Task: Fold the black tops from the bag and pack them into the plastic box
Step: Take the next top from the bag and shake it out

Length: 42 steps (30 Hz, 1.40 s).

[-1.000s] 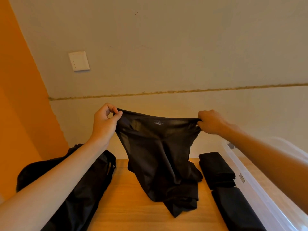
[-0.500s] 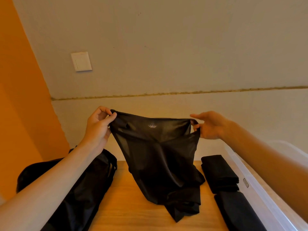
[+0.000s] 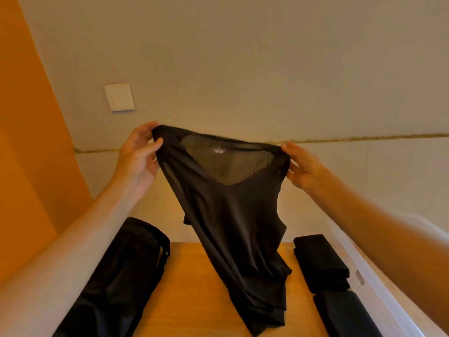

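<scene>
A thin black top [image 3: 233,215] hangs in the air over the wooden table [image 3: 194,288], its lower end bunched on the tabletop. My left hand [image 3: 138,154] pinches its upper left corner between thumb and fingers. My right hand [image 3: 301,166] holds the upper right corner, fingers tucked behind the cloth. A small white label shows inside the neckline. The black bag [image 3: 116,283] lies at the left of the table. Two folded black tops [image 3: 320,261] [image 3: 345,314] lie at the right, beside the clear plastic box [image 3: 379,288].
A grey wall with a white switch plate [image 3: 119,96] stands just behind the table. An orange wall [image 3: 24,142] closes the left side. The plastic box runs along the table's right edge, partly hidden by my right forearm.
Both hands have lifted the top higher and spread it wider. My right hand has shifted its hold on the corner, and the cloth now hangs longer with less bunched on the table.
</scene>
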Each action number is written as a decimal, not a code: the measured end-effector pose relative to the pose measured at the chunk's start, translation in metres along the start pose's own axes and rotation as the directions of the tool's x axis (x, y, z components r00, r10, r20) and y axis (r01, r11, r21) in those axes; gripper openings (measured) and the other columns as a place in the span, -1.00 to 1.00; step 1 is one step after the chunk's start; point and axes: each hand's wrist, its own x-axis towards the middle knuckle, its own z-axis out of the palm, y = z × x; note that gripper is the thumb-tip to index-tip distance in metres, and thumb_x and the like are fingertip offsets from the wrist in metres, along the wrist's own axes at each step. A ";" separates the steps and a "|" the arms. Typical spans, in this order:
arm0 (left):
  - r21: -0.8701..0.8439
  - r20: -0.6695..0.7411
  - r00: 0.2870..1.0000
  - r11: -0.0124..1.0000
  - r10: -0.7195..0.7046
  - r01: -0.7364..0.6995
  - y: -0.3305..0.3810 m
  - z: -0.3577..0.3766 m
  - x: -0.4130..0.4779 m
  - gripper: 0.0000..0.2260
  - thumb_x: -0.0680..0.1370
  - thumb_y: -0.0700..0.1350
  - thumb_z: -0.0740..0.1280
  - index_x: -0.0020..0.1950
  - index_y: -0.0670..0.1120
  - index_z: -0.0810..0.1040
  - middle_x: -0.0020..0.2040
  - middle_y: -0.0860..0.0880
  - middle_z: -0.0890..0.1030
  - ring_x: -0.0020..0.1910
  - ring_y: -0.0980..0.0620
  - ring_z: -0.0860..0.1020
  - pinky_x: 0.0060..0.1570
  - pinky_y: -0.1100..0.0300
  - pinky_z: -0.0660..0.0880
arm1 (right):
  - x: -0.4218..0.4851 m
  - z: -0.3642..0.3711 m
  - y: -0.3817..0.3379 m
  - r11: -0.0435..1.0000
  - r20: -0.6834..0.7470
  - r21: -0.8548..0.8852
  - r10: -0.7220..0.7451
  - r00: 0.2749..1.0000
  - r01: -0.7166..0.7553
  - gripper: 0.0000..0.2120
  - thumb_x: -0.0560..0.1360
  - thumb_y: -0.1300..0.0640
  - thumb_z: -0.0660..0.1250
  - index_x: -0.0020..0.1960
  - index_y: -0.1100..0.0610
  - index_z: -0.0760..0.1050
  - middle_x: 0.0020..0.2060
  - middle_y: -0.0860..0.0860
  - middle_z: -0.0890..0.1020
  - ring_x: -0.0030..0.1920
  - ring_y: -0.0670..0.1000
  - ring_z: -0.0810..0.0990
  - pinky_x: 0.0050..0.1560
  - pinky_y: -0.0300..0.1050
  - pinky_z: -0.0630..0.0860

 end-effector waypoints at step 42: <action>0.211 -0.072 0.903 0.892 0.423 -0.400 0.164 0.077 0.075 -0.83 0.55 -0.31 0.44 0.07 -0.10 0.71 -0.04 0.00 0.74 0.07 0.05 0.69 0.17 0.13 0.61 | -0.037 0.079 -0.223 0.505 0.390 -0.270 -0.721 0.573 0.820 -0.84 0.58 0.18 0.41 0.14 0.09 0.69 0.07 0.04 0.71 0.12 0.01 0.67 0.13 -0.09 0.65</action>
